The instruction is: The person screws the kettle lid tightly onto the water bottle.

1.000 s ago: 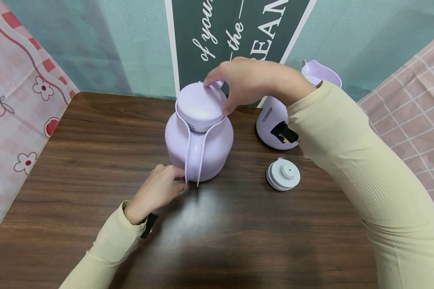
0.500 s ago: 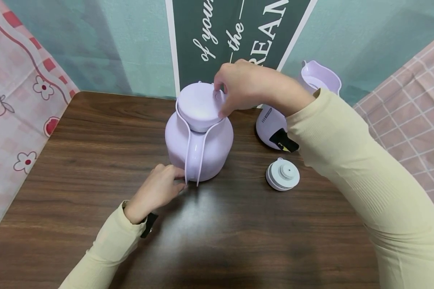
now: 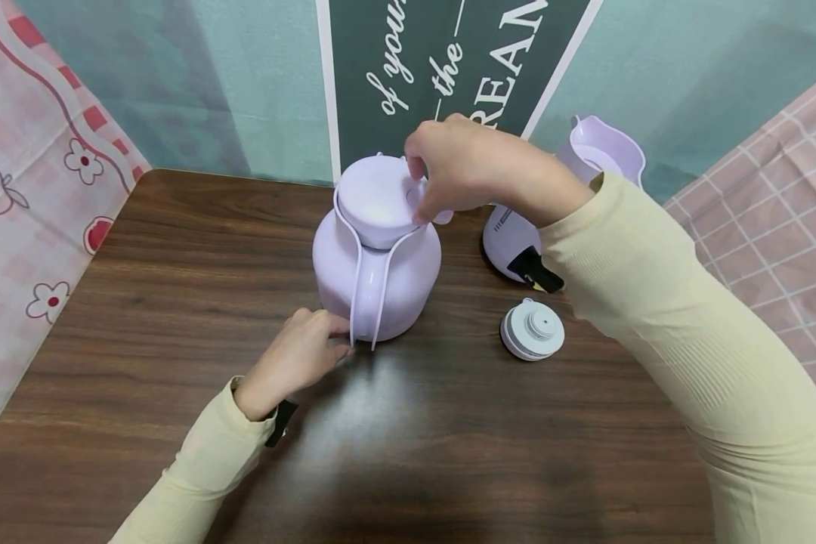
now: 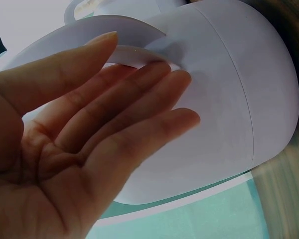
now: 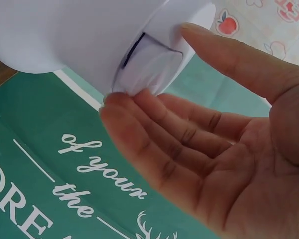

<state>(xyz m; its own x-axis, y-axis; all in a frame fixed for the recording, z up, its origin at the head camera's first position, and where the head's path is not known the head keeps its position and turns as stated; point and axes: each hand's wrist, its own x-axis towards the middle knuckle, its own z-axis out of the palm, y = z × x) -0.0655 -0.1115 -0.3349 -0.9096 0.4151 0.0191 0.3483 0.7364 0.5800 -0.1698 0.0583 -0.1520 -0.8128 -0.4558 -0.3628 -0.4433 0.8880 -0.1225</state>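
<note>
A lilac jug (image 3: 377,261) with a looped handle (image 3: 366,302) stands mid-table. My right hand (image 3: 465,166) reaches over its lid (image 3: 374,198) and pinches the lid's right edge between thumb and fingers. In the right wrist view the fingertips (image 5: 124,107) touch a pale tab on the lid (image 5: 149,64) and the thumb lies on the other side. My left hand (image 3: 299,357) rests at the foot of the handle. In the left wrist view its straight fingers (image 4: 139,104) lie flat against the handle and the jug's body (image 4: 239,89).
A second lilac jug (image 3: 510,234) with an open spouted top stands at the back right, partly behind my right arm. A grey and white stopper (image 3: 532,329) lies on the wooden table (image 3: 177,302). A lettered poster (image 3: 449,53) hangs on the wall behind. Patterned cloths flank both sides.
My right hand has shifted round the lid from a wide span to a pinch on its right edge, where a small tab now shows. The left hand has stayed put.
</note>
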